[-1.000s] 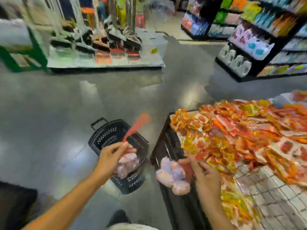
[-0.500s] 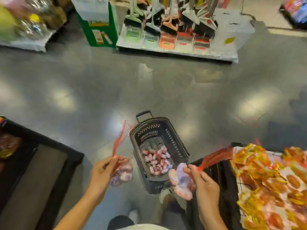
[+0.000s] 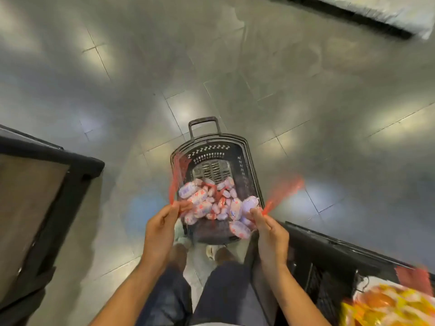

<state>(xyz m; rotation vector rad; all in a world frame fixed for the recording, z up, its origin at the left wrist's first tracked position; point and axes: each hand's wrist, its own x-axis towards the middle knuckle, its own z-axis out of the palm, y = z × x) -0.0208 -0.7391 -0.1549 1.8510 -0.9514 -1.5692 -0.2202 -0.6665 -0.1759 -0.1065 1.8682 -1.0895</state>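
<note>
Net bags of sweets point(image 3: 240, 228) are pinched by red tails in left hand point(image 3: 160, 229) and right hand point(image 3: 270, 234) over basket point(image 3: 209, 137); loading judged underway, release needed next.

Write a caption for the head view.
Left hand and right hand each pinch a red net bag of wrapped sweets over a black basket on the floor.

On the floor point(image 3: 235, 67), the basket point(image 3: 253, 171) sits between the left stand point(image 3: 47, 196) and the right stand point(image 3: 329, 252). Bags of sweets point(image 3: 213, 204) lie in its near end.
</note>
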